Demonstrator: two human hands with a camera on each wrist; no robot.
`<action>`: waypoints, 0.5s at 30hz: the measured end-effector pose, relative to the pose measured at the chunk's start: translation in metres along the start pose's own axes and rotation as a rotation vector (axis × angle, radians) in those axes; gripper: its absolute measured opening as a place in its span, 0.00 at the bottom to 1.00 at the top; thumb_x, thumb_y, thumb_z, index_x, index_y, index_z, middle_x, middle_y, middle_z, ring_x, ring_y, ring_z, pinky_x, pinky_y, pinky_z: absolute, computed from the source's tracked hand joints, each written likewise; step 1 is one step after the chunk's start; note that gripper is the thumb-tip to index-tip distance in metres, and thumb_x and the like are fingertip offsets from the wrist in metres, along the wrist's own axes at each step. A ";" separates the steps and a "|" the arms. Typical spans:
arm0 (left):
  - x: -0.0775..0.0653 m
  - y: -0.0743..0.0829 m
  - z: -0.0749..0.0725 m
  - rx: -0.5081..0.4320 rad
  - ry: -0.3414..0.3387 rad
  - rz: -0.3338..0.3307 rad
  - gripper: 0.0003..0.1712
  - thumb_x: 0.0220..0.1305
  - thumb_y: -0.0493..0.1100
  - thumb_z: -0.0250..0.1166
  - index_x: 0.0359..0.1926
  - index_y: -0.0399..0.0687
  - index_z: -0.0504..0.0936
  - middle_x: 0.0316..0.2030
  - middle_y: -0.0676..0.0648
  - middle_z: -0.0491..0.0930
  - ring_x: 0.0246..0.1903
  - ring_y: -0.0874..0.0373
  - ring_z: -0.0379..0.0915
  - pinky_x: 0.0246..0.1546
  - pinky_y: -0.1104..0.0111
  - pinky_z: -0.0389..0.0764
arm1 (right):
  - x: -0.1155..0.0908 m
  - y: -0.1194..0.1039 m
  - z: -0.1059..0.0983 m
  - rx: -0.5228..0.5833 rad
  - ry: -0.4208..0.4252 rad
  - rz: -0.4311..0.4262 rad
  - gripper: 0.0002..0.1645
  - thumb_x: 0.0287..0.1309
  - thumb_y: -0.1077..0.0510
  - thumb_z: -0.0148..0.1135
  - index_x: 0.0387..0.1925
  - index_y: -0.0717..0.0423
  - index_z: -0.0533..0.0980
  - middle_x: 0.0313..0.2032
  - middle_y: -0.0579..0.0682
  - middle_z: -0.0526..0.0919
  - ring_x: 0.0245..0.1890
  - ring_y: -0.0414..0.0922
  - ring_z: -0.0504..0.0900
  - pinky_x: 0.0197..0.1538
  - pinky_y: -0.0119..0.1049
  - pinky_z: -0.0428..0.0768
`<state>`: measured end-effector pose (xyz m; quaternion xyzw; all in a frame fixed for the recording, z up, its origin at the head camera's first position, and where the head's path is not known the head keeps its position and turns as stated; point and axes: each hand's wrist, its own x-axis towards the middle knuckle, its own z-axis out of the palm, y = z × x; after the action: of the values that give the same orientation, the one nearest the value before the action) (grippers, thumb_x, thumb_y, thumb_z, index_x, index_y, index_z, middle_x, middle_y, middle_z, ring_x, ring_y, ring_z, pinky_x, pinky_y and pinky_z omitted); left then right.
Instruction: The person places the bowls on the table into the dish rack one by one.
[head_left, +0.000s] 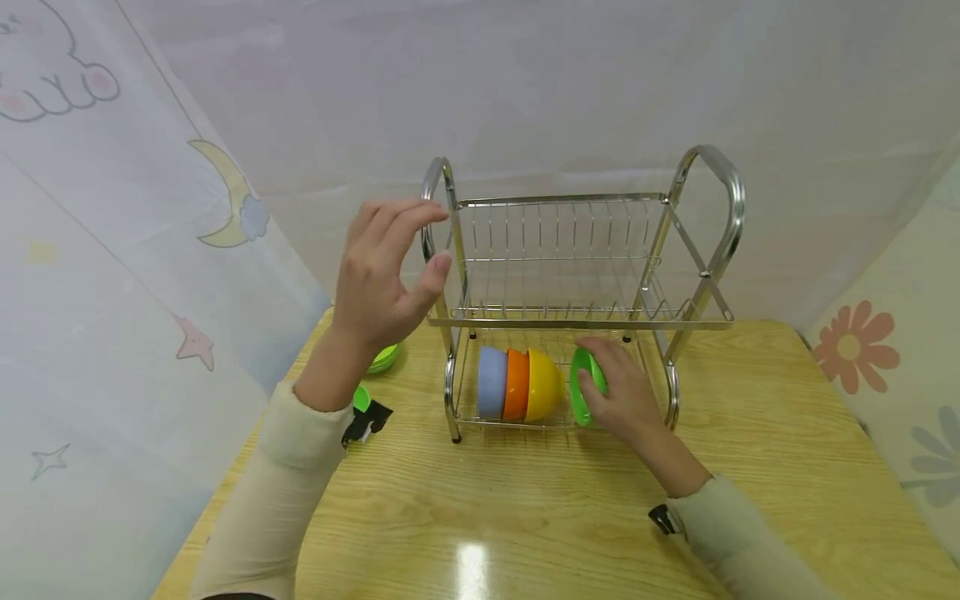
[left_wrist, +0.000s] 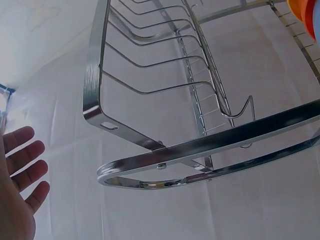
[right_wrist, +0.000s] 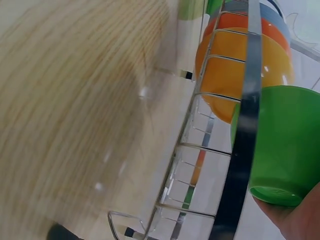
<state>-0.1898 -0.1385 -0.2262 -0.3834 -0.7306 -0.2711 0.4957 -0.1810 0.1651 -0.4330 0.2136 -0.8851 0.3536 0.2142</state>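
My right hand [head_left: 622, 392] grips a green bowl [head_left: 579, 390] on the lower tier of a two-tier metal dish rack [head_left: 570, 324]. The bowl stands on its side, its base towards the hand in the right wrist view. To its left, across a small gap, a yellow bowl [head_left: 546, 387], an orange bowl [head_left: 516, 383] and a light blue bowl [head_left: 491, 383] are nested sideways in a row. My left hand [head_left: 378, 275] is raised beside the rack's upper left side, fingers extended and holding nothing. The left wrist view shows its fingers [left_wrist: 31, 175] apart from the rack frame.
Left of the rack, partly behind the left arm, are a stack of green dishes [head_left: 386, 358] and a small green item [head_left: 362, 398]. Curved handles [head_left: 731, 208] rise at both rack ends. The wooden table [head_left: 480, 508] meets a fabric backdrop behind.
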 end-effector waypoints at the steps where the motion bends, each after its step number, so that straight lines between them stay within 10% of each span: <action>1: 0.001 -0.003 0.001 0.015 0.002 0.000 0.28 0.71 0.56 0.51 0.49 0.36 0.83 0.47 0.39 0.84 0.48 0.42 0.73 0.51 0.52 0.72 | 0.000 0.001 0.001 -0.001 -0.003 0.003 0.26 0.65 0.58 0.57 0.64 0.53 0.73 0.60 0.58 0.76 0.45 0.52 0.76 0.35 0.43 0.76; 15: 0.020 -0.040 0.019 0.177 -0.121 -0.076 0.23 0.72 0.50 0.54 0.51 0.35 0.82 0.54 0.37 0.80 0.53 0.41 0.71 0.57 0.52 0.71 | 0.008 0.010 0.020 0.012 -0.084 0.056 0.24 0.70 0.54 0.54 0.65 0.54 0.72 0.63 0.57 0.76 0.53 0.55 0.76 0.44 0.53 0.80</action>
<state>-0.2371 -0.1400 -0.2153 -0.3259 -0.7942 -0.2005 0.4721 -0.1977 0.1554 -0.4477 0.2046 -0.8967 0.3557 0.1657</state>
